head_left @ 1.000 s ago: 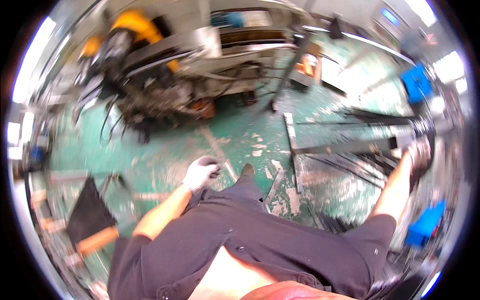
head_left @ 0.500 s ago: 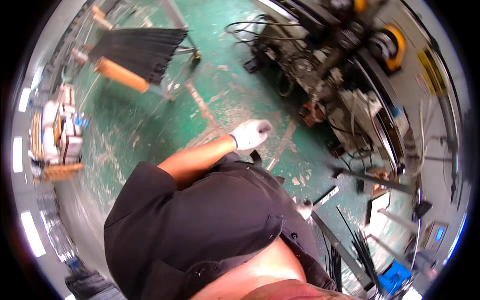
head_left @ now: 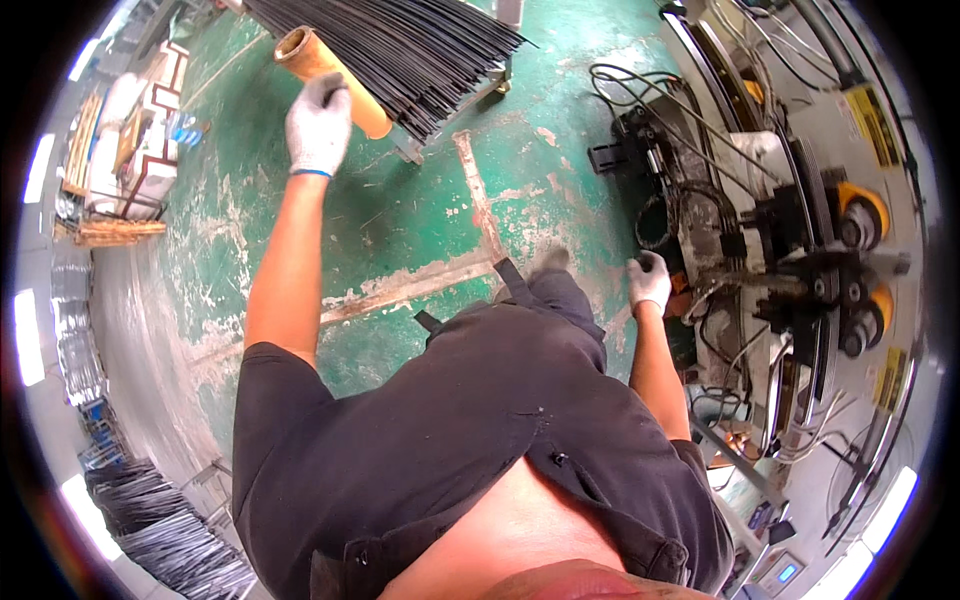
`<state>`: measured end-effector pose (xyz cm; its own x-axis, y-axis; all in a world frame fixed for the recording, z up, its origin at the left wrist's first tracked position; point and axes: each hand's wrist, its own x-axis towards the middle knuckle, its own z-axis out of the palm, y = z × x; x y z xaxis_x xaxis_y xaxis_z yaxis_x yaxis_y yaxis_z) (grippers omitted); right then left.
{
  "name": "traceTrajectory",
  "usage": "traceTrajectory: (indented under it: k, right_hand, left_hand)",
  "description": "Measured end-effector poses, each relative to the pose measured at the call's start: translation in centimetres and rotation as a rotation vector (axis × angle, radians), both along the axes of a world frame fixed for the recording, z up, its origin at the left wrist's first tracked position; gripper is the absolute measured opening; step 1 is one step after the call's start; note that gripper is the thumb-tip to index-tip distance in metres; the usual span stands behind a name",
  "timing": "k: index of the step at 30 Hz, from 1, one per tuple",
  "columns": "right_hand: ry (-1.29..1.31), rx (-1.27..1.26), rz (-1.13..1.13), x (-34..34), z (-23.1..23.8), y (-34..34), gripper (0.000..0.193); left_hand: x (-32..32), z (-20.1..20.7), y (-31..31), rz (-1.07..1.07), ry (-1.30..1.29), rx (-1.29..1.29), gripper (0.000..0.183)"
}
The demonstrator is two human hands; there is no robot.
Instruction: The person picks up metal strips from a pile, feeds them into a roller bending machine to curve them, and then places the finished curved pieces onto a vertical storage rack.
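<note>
My left hand (head_left: 319, 125), in a white glove with grey fingertips, is stretched forward at the upper left. Its fingers are curled, and what they hold, if anything, is hidden. Just behind it is an orange-yellow tube (head_left: 352, 92) with a hollow end; I cannot tell whether the hand touches it. Long thin black rods (head_left: 400, 50) lie in a thick bundle beside the tube. My right hand (head_left: 649, 283), gloved the same way, hangs low by the machine (head_left: 715, 215). Its fingers are loosely closed, with nothing visible in them.
Black cables (head_left: 640, 82) loop over the machine's near side on the right. A metal leg (head_left: 405, 148) stands under the rods. White boxes (head_left: 150, 180) rest on a wooden pallet (head_left: 120, 230) at the left. More rods (head_left: 180, 545) lie at the lower left. The green floor (head_left: 400, 215) is worn.
My view has turned and come nearer the rods. My left hand has moved from in front of my body out to the tube. My right hand has come forward beside the machine.
</note>
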<state>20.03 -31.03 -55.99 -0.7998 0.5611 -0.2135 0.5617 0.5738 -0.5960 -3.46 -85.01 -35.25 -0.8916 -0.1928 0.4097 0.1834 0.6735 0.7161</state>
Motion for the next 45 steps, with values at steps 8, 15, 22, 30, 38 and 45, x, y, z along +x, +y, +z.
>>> traceTrajectory:
  k: [8, 15, 22, 30, 38, 45]
  right_hand:
    - [-0.013, -0.087, 0.441, -23.1, -5.0, -14.9, 0.050]
    - [0.008, 0.097, 0.593, -45.9, -8.1, -24.6, 0.070]
    - [-0.007, 0.196, 0.664, -67.7, -11.8, -32.5, 0.093]
    - [-0.390, 0.340, 0.631, -71.5, -12.5, -37.4, 0.072]
    - [-0.499, 0.197, 0.807, -74.7, -13.0, -35.9, 0.055]
    - [-0.494, -0.074, 0.891, -76.5, -12.9, -33.4, 0.050]
  left_hand:
    - [-14.3, 2.4, -8.2, 0.347, -0.003, -0.388, 0.031]
    - [-25.8, -0.3, -9.3, 0.559, -0.279, -1.086, 0.035]
    - [-31.8, -1.0, -9.2, 0.440, -0.072, -0.942, 0.021]
    - [-33.0, -0.3, -9.0, 0.418, -0.125, -0.909, 0.014]
    - [-33.6, 0.2, -9.0, 0.431, -0.213, -0.938, 0.012]
    - [-33.1, -0.2, -9.3, 0.433, -0.182, -0.982, 0.012]
